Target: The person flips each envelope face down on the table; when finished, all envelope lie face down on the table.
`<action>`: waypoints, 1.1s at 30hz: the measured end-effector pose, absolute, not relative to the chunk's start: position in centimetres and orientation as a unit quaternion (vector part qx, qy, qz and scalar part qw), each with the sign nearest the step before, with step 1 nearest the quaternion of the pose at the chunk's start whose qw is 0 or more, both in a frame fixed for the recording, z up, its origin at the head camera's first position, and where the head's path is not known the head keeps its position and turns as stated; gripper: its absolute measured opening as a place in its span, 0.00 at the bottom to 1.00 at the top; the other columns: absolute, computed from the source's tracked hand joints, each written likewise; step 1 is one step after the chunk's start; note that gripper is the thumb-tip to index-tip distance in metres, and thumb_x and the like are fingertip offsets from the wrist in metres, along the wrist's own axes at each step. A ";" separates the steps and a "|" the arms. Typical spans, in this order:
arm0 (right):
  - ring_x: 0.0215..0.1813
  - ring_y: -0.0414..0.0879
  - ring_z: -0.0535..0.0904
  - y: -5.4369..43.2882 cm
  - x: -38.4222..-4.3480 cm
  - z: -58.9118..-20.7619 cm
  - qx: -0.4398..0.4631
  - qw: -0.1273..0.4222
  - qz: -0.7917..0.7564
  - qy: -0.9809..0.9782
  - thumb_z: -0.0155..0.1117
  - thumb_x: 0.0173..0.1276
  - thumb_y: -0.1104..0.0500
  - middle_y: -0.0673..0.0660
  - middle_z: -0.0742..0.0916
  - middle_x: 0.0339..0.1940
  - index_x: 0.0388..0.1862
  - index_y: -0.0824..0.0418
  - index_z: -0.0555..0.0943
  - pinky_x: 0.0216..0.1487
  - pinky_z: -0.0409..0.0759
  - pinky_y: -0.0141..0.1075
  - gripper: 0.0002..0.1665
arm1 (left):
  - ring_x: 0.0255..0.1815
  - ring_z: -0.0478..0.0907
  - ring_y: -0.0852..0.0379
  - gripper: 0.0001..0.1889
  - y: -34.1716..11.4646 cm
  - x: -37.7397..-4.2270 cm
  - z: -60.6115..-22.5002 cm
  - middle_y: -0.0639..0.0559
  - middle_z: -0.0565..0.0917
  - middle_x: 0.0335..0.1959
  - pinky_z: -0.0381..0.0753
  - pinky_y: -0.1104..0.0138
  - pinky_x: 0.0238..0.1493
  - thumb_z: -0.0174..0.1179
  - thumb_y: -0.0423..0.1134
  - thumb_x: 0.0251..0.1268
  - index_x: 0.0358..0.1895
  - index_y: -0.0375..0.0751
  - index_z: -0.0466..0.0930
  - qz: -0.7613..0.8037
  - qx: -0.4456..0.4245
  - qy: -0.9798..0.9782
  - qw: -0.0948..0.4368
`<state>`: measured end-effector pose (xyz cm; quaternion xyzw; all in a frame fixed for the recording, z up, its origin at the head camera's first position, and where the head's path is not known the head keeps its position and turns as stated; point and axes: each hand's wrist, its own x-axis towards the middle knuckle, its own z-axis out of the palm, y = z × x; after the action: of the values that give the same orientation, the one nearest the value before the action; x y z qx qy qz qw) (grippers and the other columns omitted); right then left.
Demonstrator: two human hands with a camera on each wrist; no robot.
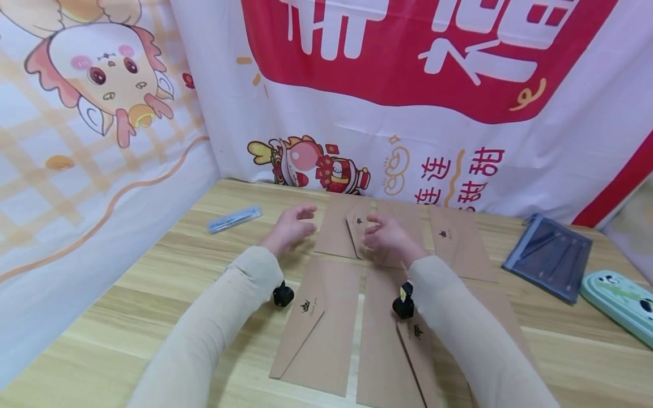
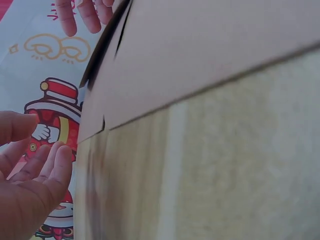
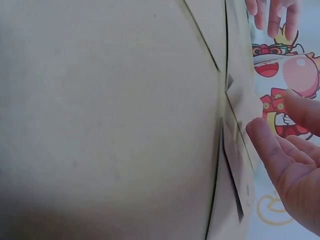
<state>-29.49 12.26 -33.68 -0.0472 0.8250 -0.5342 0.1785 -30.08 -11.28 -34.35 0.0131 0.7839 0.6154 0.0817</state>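
Note:
Several brown kraft envelopes lie in two rows on the wooden table, some with pointed flaps bearing a small black crown print. My left hand (image 1: 293, 228) is beside the left edge of the back-left envelope (image 1: 334, 226), fingers loosely bent and holding nothing. Over the right side of that envelope, near its raised flap, my right hand (image 1: 390, 237) hovers with thumb and fingers apart, partly covering the back-middle envelope (image 1: 405, 218). In the front row are a left envelope (image 1: 331, 328), a middle envelope (image 1: 377, 340) with its flap lifted, and a right envelope (image 1: 497, 309) partly behind my right sleeve.
A slim clear-blue case (image 1: 234, 219) lies at the back left. To the right are a dark blue zip pouch (image 1: 551, 255) and a mint green pencil case (image 1: 619, 303). A printed cloth (image 1: 316, 107) hangs along the table's back and left sides.

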 end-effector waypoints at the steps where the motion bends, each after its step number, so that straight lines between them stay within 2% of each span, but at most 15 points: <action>1: 0.54 0.55 0.76 12.2 -29.5 -33.7 -0.041 0.182 -0.529 0.828 0.59 0.62 0.68 0.67 0.71 0.65 0.72 0.62 0.53 0.54 0.76 0.41 0.42 | 0.62 0.67 0.43 0.30 -11.3 -30.1 -34.5 0.38 0.65 0.66 0.73 0.57 0.59 0.53 0.22 0.57 0.66 0.38 0.62 0.610 0.018 0.787 0.085; 7: 0.42 0.49 0.77 12.0 -29.5 -34.0 -0.009 0.185 -0.540 0.821 0.60 0.61 0.69 0.65 0.73 0.63 0.71 0.60 0.57 0.44 0.78 0.35 0.40 | 0.62 0.67 0.43 0.31 -11.4 -30.3 -35.1 0.38 0.66 0.66 0.73 0.58 0.58 0.54 0.22 0.54 0.66 0.37 0.63 0.572 0.047 0.812 0.103; 9: 0.43 0.50 0.77 11.9 -29.6 -34.1 0.006 0.192 -0.560 0.806 0.59 0.61 0.71 0.65 0.73 0.63 0.71 0.60 0.57 0.45 0.78 0.35 0.41 | 0.63 0.66 0.44 0.31 -11.3 -30.2 -35.1 0.39 0.65 0.66 0.72 0.58 0.59 0.55 0.22 0.54 0.65 0.38 0.64 0.561 0.045 0.818 0.114; 13: 0.52 0.52 0.75 11.7 -29.6 -34.2 0.031 0.202 -0.580 0.789 0.59 0.59 0.73 0.64 0.73 0.63 0.71 0.59 0.56 0.47 0.79 0.35 0.42 | 0.64 0.65 0.45 0.31 -11.0 -30.0 -35.1 0.41 0.66 0.66 0.71 0.58 0.61 0.55 0.23 0.55 0.65 0.40 0.64 0.557 0.032 0.819 0.137; 16: 0.55 0.52 0.74 11.7 -29.7 -34.3 0.037 0.206 -0.583 0.785 0.59 0.59 0.72 0.62 0.72 0.64 0.71 0.58 0.56 0.45 0.78 0.34 0.42 | 0.63 0.67 0.44 0.31 -10.7 -29.9 -35.2 0.39 0.68 0.64 0.72 0.58 0.60 0.55 0.22 0.54 0.65 0.39 0.65 0.566 0.027 0.813 0.135; 20: 0.48 0.48 0.75 11.9 -29.8 -34.4 0.042 0.213 -0.588 0.780 0.59 0.60 0.71 0.60 0.72 0.65 0.71 0.56 0.57 0.38 0.76 0.32 0.41 | 0.61 0.68 0.44 0.32 -10.6 -30.1 -35.6 0.38 0.70 0.62 0.74 0.60 0.58 0.55 0.19 0.51 0.64 0.37 0.65 0.601 0.014 0.789 0.125; 24: 0.39 0.45 0.75 12.1 -30.0 -34.5 0.045 0.220 -0.587 0.778 0.59 0.61 0.70 0.58 0.73 0.65 0.71 0.56 0.57 0.31 0.71 0.30 0.40 | 0.63 0.67 0.45 0.32 -10.7 -30.3 -35.9 0.37 0.70 0.62 0.74 0.61 0.58 0.53 0.18 0.52 0.65 0.36 0.64 0.632 0.003 0.764 0.128; 29: 0.42 0.46 0.76 12.3 -30.0 -34.6 0.042 0.214 -0.586 0.780 0.58 0.61 0.71 0.59 0.74 0.64 0.70 0.58 0.58 0.34 0.74 0.30 0.39 | 0.63 0.68 0.47 0.29 -10.8 -30.3 -36.1 0.39 0.70 0.62 0.73 0.62 0.59 0.52 0.19 0.56 0.64 0.37 0.65 0.663 -0.017 0.736 0.140; 33: 0.47 0.48 0.77 12.1 -29.9 -34.6 0.035 0.213 -0.586 0.781 0.58 0.62 0.72 0.61 0.75 0.62 0.69 0.60 0.60 0.39 0.77 0.31 0.37 | 0.60 0.69 0.47 0.27 -10.7 -30.1 -36.1 0.39 0.71 0.61 0.74 0.63 0.58 0.52 0.20 0.58 0.63 0.36 0.67 0.684 -0.034 0.718 0.122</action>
<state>-29.87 12.15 -34.64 0.0350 0.7808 -0.5865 0.2127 -30.11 -10.75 -36.12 -0.0344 0.7180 0.6845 0.1215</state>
